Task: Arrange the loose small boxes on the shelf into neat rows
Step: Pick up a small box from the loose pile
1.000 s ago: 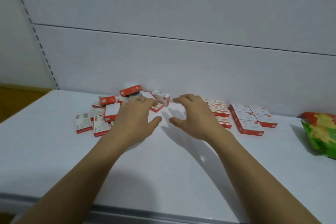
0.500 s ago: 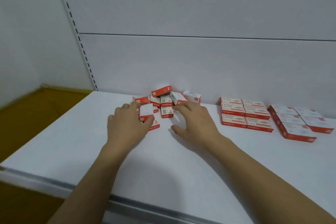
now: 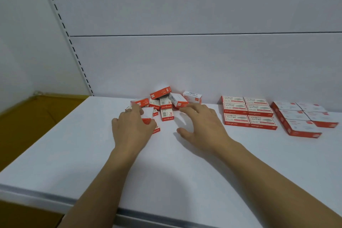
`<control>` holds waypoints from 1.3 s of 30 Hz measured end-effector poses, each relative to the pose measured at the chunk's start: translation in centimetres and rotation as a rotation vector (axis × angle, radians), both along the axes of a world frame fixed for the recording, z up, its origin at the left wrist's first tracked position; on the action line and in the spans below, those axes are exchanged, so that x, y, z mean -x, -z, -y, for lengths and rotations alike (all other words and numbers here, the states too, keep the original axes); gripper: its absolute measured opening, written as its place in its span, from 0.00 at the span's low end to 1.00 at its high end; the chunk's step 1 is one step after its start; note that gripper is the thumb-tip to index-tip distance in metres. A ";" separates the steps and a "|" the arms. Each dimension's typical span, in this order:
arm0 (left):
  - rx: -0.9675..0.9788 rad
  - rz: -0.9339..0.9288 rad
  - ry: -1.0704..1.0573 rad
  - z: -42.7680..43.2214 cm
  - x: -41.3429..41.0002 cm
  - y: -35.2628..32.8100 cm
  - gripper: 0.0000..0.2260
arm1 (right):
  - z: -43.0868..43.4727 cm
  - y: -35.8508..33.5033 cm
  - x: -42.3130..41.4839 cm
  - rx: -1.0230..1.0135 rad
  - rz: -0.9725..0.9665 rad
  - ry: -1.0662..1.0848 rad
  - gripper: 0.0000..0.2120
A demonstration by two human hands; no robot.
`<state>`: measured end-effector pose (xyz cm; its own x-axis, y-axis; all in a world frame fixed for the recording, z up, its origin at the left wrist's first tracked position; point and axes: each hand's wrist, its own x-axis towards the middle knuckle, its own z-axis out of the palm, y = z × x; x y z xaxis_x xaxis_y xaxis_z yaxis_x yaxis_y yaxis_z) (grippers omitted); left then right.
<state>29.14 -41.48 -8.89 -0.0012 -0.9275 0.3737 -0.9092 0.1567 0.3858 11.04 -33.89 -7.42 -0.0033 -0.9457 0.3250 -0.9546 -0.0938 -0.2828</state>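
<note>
left hand (image 3: 132, 129) still grips one small box (image 3: 148, 115), right hand (image 3: 201, 124) unmoved.

White shelf (image 3: 166, 172), grey front edge. Red-and-white loose boxes (image 3: 166, 104) in a jumbled heap by the back wall, left of centre, some tilted on others. Well to the right: six boxes (image 3: 248, 112) lying flat in a tidy two-by-three block. Farther right, another flat block (image 3: 303, 116), set at an angle.

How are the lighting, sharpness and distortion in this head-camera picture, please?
In the head view, light is soft and even, without glare; a faint diffuse shadow lies on the shelf towards its front; wide-angle distortion bows the slotted upright; print on the neat rows and loose boxes is legible.
</note>
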 end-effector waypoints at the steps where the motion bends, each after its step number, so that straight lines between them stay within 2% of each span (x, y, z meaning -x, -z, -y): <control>1: 0.007 -0.025 0.014 -0.2 0.1 -0.2 0.18 | 0.1 0.0 0.0 0.001 0.001 -0.002 0.29; 5: 0.061 -0.125 0.121 -1.4 0.5 -1.3 0.17 | 0.4 -0.8 0.5 0.026 0.007 -0.006 0.28; 9: 0.139 -0.181 0.342 -2.1 1.4 -3.1 0.15 | 0.4 -2.9 1.7 0.051 0.059 -0.014 0.29; 13: 0.177 -0.270 0.547 -2.9 3.4 -4.8 0.14 | -0.5 -4.3 4.5 0.045 0.012 0.007 0.31; 18: -0.004 -0.488 0.721 -2.5 8.1 -5.6 0.10 | -2.3 -4.2 8.4 0.110 0.108 0.083 0.32; 23: 0.025 -0.522 0.757 -2.6 11.9 -3.5 0.11 | -3.4 -2.3 9.7 0.186 0.217 0.146 0.33; 27: 0.041 -0.440 0.824 -2.7 11.5 -1.5 0.11 | -3.7 -0.8 9.8 0.200 0.122 0.111 0.34; 35: -0.157 -0.727 0.792 -2.9 11.2 -2.1 0.02 | -3.7 -0.8 8.7 0.268 0.166 0.058 0.27; 39: -0.310 -0.802 0.777 -2.4 11.0 -2.0 0.09 | -4.3 -1.3 8.7 0.261 0.353 0.042 0.24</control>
<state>18.11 -39.13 -6.85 -0.4765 -0.8327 0.2821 -0.0861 0.3635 0.9276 2.32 -29.63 -6.12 -0.1933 -0.8288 0.5251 -0.8084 -0.1687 -0.5640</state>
